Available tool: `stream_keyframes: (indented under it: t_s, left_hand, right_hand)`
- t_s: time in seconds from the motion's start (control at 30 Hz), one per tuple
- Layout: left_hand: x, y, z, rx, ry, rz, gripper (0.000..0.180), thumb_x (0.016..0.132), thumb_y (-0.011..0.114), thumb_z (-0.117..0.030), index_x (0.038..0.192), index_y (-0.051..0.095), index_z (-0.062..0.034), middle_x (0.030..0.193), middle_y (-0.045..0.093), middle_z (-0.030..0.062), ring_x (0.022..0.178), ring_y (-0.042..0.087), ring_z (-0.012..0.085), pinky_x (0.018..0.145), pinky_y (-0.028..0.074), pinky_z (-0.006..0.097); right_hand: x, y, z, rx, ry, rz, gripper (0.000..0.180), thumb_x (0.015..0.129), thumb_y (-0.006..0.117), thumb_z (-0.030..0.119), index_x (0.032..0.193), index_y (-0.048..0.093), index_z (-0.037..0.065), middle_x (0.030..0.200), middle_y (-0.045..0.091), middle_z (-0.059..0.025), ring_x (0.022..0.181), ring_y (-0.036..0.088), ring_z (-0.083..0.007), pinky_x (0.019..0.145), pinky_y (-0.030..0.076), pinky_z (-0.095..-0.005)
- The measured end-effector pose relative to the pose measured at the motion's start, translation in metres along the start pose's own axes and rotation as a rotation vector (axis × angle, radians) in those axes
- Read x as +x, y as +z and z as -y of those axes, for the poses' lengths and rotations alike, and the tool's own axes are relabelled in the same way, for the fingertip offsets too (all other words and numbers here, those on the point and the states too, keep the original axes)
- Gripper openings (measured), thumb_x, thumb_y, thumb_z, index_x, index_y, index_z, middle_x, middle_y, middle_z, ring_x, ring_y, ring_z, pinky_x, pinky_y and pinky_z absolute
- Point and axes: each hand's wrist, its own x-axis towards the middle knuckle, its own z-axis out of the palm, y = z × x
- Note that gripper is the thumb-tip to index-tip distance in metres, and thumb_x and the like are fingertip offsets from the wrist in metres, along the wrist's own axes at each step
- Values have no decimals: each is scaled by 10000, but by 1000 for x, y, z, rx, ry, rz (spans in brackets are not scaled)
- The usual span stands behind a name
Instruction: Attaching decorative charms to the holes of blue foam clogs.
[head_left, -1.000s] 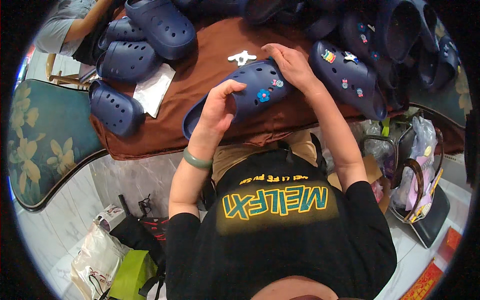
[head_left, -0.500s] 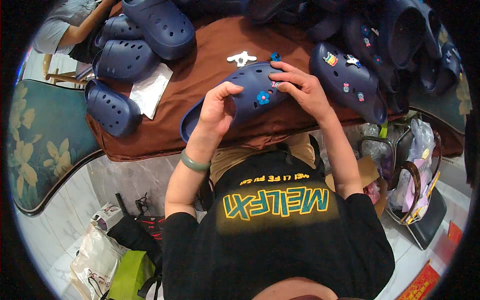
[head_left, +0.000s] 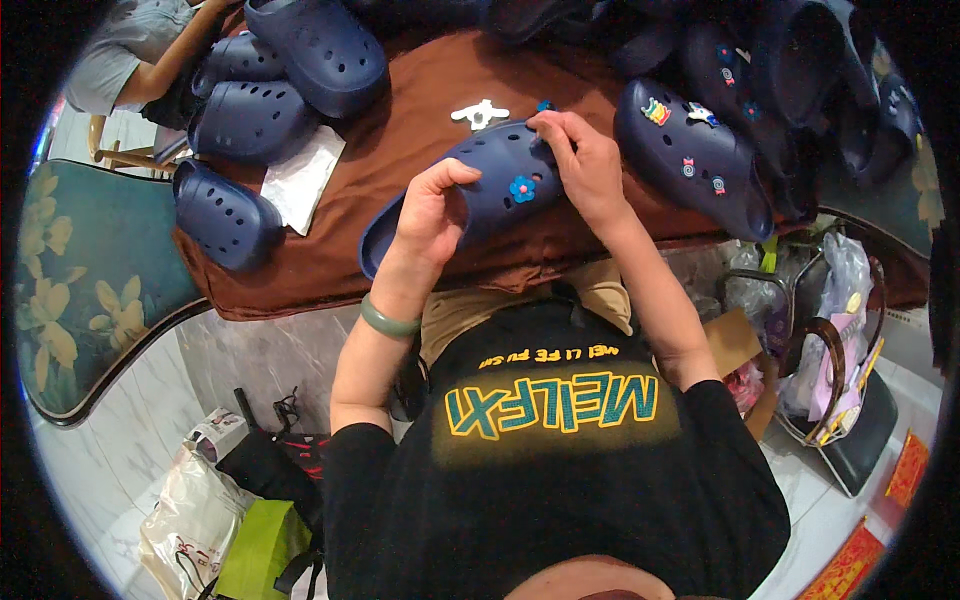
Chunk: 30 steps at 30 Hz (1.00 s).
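Observation:
A navy clog point(head_left: 497, 165) lies tilted on the brown cloth in front of me, with a blue flower charm point(head_left: 522, 188) on its upper. My left hand point(head_left: 432, 215) is closed on the clog's heel side, thumb over the top. At the toe, my right hand point(head_left: 588, 160) has its fingers drawn together, the tips beside another blue charm point(head_left: 544, 106); whatever they pinch is hidden. A white figure-shaped charm point(head_left: 480, 114) rests on the cloth beyond the clog. To the right sits a second navy clog point(head_left: 690, 155) with several charms on it.
Several plain navy clogs point(head_left: 315, 60) stand at the left by a white packet point(head_left: 303, 180). More clogs point(head_left: 800, 70) crowd the right back. The brown cloth point(head_left: 425, 85) covers the table. Another person's arm point(head_left: 180, 60) shows at upper left; bags point(head_left: 262, 550) stand below left.
My right hand has moved from the charms on the clog's upper to beyond its toe, near the loose blue charm, and its fingers have drawn together. The left hand keeps its hold.

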Motion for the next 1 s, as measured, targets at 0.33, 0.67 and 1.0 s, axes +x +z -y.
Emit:
stream_keyframes:
  t_s: [0.33,0.67,1.0]
  left_hand:
    - [3,-6,9,171,149,-57,344,857,583,-164,1135,577,39,1051,657,123,943,648,212,896,511,361]
    - [-3,-12,10,344,361,20,193,894,546,-118,974,661,15,992,662,76,951,617,160,893,472,316]
    - [2,-19,16,103,222,-206,84,824,623,-91,753,647,-54,678,599,-10,520,511,81,493,379,225]
  right_hand:
    - [37,-5,-29,278,401,137,177,887,657,220,928,677,49,788,657,-36,684,582,-108,648,485,-268]
    - [7,-36,20,-10,-453,497,421,711,764,263,1104,650,161,993,569,-43,971,532,-263,837,399,-405]
    - [-11,-15,17,-41,-474,251,270,760,725,204,1020,670,160,986,587,-22,902,532,-221,772,387,-361]
